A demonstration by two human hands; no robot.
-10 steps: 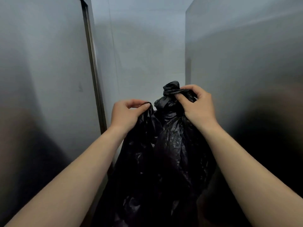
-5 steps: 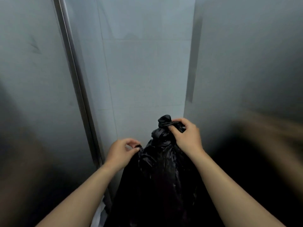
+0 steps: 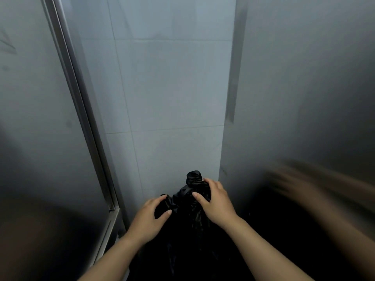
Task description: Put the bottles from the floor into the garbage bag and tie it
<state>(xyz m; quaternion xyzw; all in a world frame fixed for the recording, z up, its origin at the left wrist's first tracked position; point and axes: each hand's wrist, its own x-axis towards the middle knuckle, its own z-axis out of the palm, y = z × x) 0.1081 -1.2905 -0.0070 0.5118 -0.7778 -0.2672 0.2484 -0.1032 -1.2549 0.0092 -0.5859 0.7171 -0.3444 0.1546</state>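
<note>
A black garbage bag stands low in the middle, between two grey panels, its top gathered into a twisted bunch. My left hand grips a fold of the bag's plastic on its left side, thumb and fingers curled round it. My right hand grips the bag just below the twisted bunch, fingers wrapped over the plastic. No bottles show; the bag's lower part is dark and its contents are hidden.
A grey metal panel with a bright frame edge stands close on the left. Another grey panel rises on the right, with my arm's blurred reflection in it. A pale tiled wall closes the narrow gap behind the bag.
The bag and both hands have sunk lower in the view and lie farther from the camera. My left hand has shifted from a pinch to a fuller grip on the plastic.
</note>
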